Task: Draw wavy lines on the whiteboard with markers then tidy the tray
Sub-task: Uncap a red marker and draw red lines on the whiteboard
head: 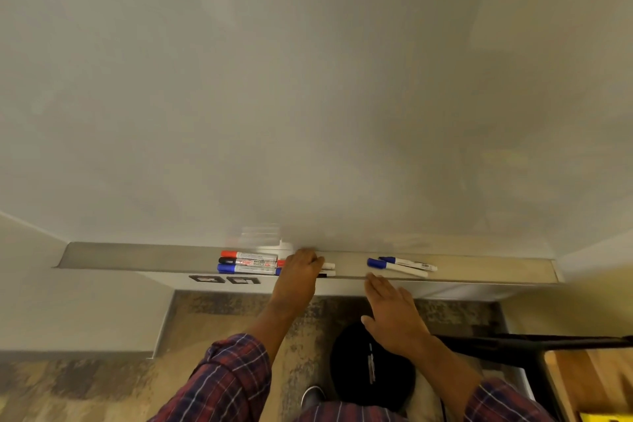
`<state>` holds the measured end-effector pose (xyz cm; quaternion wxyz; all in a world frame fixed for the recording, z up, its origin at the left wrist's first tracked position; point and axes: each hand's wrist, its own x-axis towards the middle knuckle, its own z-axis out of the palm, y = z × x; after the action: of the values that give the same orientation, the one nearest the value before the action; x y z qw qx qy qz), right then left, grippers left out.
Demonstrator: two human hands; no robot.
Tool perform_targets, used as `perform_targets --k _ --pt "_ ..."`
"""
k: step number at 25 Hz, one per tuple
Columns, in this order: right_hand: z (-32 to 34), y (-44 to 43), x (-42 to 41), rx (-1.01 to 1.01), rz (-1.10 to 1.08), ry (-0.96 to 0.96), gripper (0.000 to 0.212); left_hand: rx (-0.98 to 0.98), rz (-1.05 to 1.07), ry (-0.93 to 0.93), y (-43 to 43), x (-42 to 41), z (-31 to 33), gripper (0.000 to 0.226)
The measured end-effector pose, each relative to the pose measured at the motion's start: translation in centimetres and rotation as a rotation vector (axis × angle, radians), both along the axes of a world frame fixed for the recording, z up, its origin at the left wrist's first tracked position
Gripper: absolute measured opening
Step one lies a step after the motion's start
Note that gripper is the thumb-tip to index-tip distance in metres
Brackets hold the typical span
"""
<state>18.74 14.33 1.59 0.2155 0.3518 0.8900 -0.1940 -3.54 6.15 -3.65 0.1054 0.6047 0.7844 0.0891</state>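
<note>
Markers lie along the tray [137, 255] under the blank whiteboard [308, 79]. Left hand [299, 272] fingers curl over thin markers [328, 269] beside the three-marker stack [248, 263]; whether they grip one, cannot tell. Right hand [390, 310] spread flat, empty, below two blue pens [399, 265]. Risk: a nudge rolls pens off the tray lip.

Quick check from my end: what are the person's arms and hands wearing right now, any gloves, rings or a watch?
Both hands, left hand and right hand, are bare, no gloves, rings or watch visible. Both arms wear a plaid shirt in red, navy and thin white lines; the left sleeve is pushed up the forearm, as is the right sleeve.
</note>
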Motion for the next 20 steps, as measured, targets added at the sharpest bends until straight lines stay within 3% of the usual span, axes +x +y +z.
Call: perform_targets --k 14,20 --pt "-1.2 0.3 0.5 0.029 -0.016 0.074 0.075 -0.089 0.001 0.043 0.4 1.2 1.0 0.050" --pt "-0.1 2.8 0.9 0.066 -0.144 0.288 0.048 -0.054 -0.078 0.054 1.4 5.4 1.5 0.049"
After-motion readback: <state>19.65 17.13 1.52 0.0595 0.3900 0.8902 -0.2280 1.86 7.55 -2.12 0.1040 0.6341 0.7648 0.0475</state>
